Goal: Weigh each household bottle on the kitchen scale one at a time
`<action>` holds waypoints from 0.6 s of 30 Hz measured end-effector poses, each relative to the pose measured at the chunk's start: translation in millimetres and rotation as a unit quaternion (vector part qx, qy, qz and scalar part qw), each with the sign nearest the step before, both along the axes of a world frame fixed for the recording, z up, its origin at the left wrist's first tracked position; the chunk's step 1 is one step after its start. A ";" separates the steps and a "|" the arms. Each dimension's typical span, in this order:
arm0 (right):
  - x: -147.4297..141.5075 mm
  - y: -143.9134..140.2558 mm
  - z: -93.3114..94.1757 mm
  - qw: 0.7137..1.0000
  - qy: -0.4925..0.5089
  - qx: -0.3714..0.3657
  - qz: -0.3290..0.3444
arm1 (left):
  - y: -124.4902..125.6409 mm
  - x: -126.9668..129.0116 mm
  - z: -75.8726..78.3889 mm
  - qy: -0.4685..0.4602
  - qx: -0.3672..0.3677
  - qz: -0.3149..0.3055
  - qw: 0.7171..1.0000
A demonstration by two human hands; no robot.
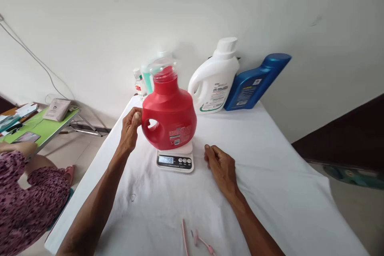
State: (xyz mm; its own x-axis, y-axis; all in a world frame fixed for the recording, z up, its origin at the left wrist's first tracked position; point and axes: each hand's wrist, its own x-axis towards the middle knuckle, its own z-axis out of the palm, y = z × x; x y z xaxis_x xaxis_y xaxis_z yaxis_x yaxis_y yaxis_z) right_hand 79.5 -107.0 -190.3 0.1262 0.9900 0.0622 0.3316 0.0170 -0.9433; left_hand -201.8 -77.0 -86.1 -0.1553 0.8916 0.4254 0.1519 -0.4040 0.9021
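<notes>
A plain white wall backs the cloth-covered table; a green side table, perhaps folding, stands left.

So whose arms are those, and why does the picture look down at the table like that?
There is no machine here. A person wears a camera on the head, so this one picture shows what they see, and the two arms are their own. The left hand grips the handle of a red jug that stands on a small scale. The right hand rests on the white table and holds nothing. At the back stand a white jug, a blue bottle leaning on it, and some smaller bottles behind the red one. Pink bits lie near the front edge. At the far left sits another person in a patterned sleeve, beside a green table.
</notes>
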 end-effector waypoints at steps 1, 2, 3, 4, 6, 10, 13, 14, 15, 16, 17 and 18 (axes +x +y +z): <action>-0.1 -0.4 0.4 1.000 0.003 0.003 -0.003 | 1.8 2.2 2.1 0.008 -0.010 -0.013 1.000; -0.1 -0.6 0.7 1.000 0.008 0.006 -0.007 | 3.7 4.9 3.4 0.009 -0.025 -0.026 0.999; -0.1 -0.8 0.9 1.000 0.015 0.008 -0.012 | 5.4 8.4 4.3 0.003 -0.043 -0.039 0.998; -0.1 -0.8 1.0 1.000 0.024 0.012 -0.016 | 6.8 12.6 4.9 -0.013 -0.058 -0.042 0.997; -0.1 -0.3 0.1 0.999 0.038 0.022 -0.018 | 8.4 22.8 6.2 -0.059 -0.076 -0.022 0.995; -2.0 4.0 -7.7 0.998 0.000 0.063 -0.018 | 11.7 46.9 12.6 -0.121 -0.083 0.038 0.988; -4.2 8.6 -15.9 0.993 -0.055 0.105 -0.021 | 22.1 68.6 22.1 -0.142 -0.077 0.042 0.986; -4.8 9.8 -18.1 0.991 -0.066 0.115 -0.022 | 27.9 77.5 25.6 -0.145 -0.072 0.038 0.986; -5.1 10.6 -19.9 0.990 -0.074 0.121 -0.024 | 34.9 87.5 28.9 -0.144 -0.068 0.033 0.987; -5.3 11.0 -21.3 0.989 -0.079 0.124 -0.025 | 42.7 98.6 31.7 -0.142 -0.065 0.027 0.987; -5.3 11.2 -22.3 0.988 -0.085 0.127 -0.026 | 51.2 110.7 33.7 -0.139 -0.064 0.020 0.988; -5.2 11.1 -23.1 0.987 -0.092 0.131 -0.027 | 60.1 123.6 34.7 -0.136 -0.065 0.012 0.988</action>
